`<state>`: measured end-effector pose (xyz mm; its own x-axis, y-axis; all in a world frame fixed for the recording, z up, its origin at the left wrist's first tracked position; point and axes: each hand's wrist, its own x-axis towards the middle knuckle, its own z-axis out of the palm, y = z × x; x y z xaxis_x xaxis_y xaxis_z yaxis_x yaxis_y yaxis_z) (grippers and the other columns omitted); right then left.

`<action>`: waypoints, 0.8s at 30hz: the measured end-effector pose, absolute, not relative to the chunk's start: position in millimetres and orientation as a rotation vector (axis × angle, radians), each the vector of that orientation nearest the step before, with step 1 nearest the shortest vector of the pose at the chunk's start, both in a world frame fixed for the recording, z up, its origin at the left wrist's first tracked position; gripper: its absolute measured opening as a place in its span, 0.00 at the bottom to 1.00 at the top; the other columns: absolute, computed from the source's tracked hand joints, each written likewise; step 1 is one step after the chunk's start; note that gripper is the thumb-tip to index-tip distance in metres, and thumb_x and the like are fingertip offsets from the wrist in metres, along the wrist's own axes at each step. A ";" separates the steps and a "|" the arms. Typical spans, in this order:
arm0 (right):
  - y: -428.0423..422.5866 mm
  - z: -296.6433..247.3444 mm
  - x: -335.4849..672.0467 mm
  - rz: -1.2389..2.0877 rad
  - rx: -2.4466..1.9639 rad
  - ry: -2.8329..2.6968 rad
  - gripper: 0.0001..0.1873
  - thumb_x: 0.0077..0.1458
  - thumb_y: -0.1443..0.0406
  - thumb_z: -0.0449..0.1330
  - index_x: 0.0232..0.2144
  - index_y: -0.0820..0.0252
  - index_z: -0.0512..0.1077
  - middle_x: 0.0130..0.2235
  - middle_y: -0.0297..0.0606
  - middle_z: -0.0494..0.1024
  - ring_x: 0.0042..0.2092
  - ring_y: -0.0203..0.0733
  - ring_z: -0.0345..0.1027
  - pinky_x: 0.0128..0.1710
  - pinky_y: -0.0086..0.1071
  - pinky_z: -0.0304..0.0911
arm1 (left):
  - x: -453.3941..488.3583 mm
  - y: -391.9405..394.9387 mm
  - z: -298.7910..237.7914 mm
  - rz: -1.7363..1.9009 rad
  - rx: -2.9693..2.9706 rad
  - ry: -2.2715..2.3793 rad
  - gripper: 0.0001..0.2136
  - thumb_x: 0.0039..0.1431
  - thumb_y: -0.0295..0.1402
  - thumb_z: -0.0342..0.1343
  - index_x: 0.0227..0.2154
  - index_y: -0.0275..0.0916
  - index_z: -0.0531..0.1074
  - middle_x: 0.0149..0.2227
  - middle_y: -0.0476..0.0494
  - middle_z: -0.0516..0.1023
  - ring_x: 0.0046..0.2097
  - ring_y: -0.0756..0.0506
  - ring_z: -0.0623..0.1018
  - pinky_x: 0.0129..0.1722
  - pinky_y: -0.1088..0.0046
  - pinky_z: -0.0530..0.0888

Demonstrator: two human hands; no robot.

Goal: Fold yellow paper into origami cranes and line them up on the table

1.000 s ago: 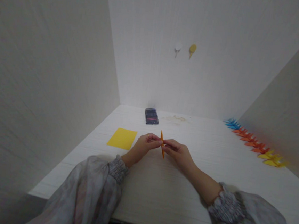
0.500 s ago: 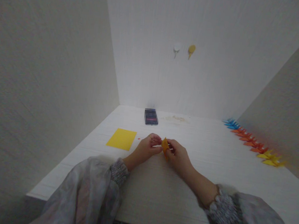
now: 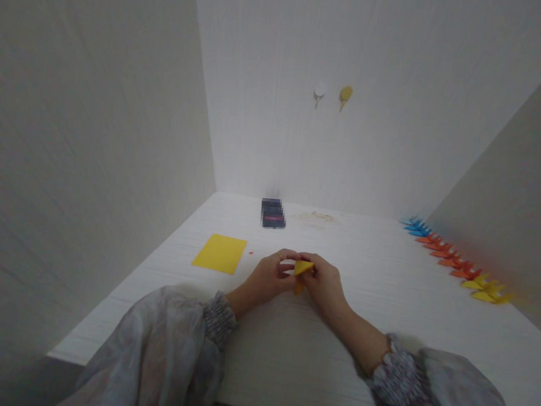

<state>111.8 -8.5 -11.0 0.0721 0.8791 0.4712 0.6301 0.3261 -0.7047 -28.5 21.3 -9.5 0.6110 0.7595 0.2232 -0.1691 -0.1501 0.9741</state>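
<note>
A folded piece of yellow origami paper (image 3: 302,268) is held up between my hands, just above the white table (image 3: 280,355). My right hand (image 3: 324,285) grips it from the right, thumb in front and fingers behind. From the left, my left hand (image 3: 271,276) pinches its near side; a ring sits on one finger. Part of the folded paper points down below the fingers. Left of my hands, a flat yellow paper square (image 3: 220,253) lies on the table.
A dark phone (image 3: 273,213) lies near the back wall. Along the right wall stands a row of blue, orange, red and yellow paper cranes (image 3: 455,260). A tiny red scrap (image 3: 251,252) lies beside the square. Two hooks (image 3: 345,94) are on the back wall.
My left hand has moved right and closed on the folded paper. The paper has turned, so a broad triangular face now shows.
</note>
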 end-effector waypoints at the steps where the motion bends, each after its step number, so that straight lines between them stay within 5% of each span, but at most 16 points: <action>1: -8.5 -10.6 112.6 0.326 -1.371 -1.637 0.16 0.41 0.74 0.51 0.34 0.59 0.70 0.35 0.39 0.74 0.37 0.40 0.68 0.36 0.36 0.63 | -27.8 20.6 -9.0 0.892 1.489 0.507 0.17 0.42 0.23 0.55 0.38 0.38 0.61 0.45 0.41 0.66 0.44 0.46 0.72 0.41 0.67 0.69; 12: -13.2 -13.2 120.5 0.223 -1.128 -1.688 0.15 0.43 0.76 0.51 0.31 0.57 0.72 0.33 0.39 0.72 0.36 0.39 0.66 0.36 0.34 0.63 | -27.8 17.3 -8.1 0.836 1.088 0.572 0.20 0.39 0.26 0.59 0.39 0.38 0.64 0.43 0.41 0.67 0.43 0.46 0.71 0.44 0.66 0.67; 15: -13.7 -15.9 121.1 0.216 -1.127 -1.731 0.18 0.43 0.77 0.50 0.34 0.56 0.72 0.34 0.38 0.71 0.37 0.39 0.65 0.36 0.34 0.63 | -29.1 16.0 -7.4 0.706 1.074 0.519 0.12 0.47 0.33 0.55 0.36 0.35 0.68 0.39 0.40 0.71 0.39 0.47 0.72 0.41 0.66 0.68; 24: -17.6 -13.9 116.3 0.187 -1.022 -1.919 0.27 0.41 0.78 0.48 0.44 0.54 0.66 0.43 0.41 0.67 0.44 0.41 0.61 0.43 0.36 0.61 | -30.7 18.2 -7.4 0.749 1.164 0.502 0.16 0.46 0.35 0.56 0.37 0.32 0.70 0.36 0.39 0.73 0.36 0.48 0.73 0.38 0.70 0.70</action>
